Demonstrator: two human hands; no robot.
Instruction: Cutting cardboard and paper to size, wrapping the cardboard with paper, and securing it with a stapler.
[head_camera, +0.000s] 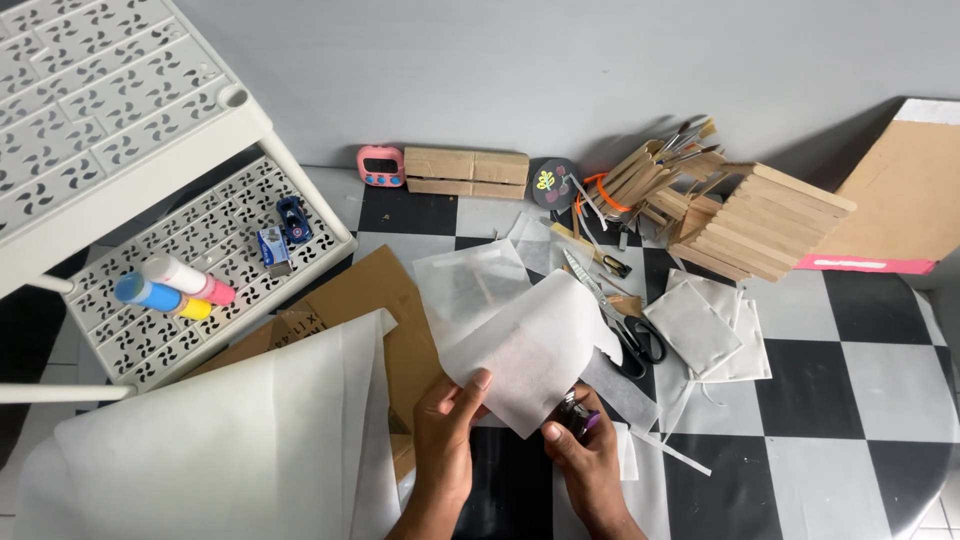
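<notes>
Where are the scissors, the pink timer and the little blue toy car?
scissors (640, 343): head view, on the black handles.
pink timer (380, 166): head view, middle of its front.
blue toy car (292, 219): head view, on its roof, on the white shelf (120, 340).

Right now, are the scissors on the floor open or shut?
Shut: the scissors lie flat on the checkered floor, blades together in one line, black handles side by side.

Not much packaging here tbh. There's a small blue and white box (273, 249) on the lower tier of the white perforated shelf (150, 340), right beside a little blue toy car (293, 219). A pink digital timer (380, 166) with a small grey screen stands against the wall, touching a wooden block (466, 172). A round black sticker-like disc (554, 183) with a yellow-green leafy design leans just right of that block.
</notes>
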